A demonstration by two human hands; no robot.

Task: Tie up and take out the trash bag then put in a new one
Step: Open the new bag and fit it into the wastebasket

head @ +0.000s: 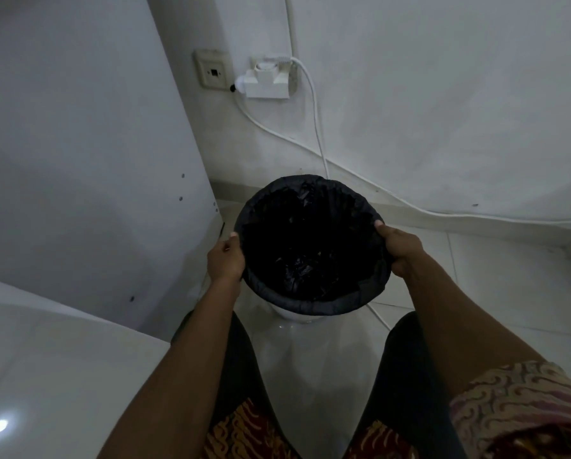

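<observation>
The trash bag (310,246) is black and sits in the white bin (290,315). The left hand (226,260) and right hand (401,250) each pinch its folded edge.

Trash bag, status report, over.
Gripping the rim: left hand, right hand. Black trash bag folded over white bin, untied. White cable behind.

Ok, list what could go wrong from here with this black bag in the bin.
The left hand and right hand grip the black plastic trash bag at its folded-over rim; a hard pull might tear it. The white round bin could lift with the bag, as nothing holds it down. The white cable hanging right behind the bin might snag.
</observation>
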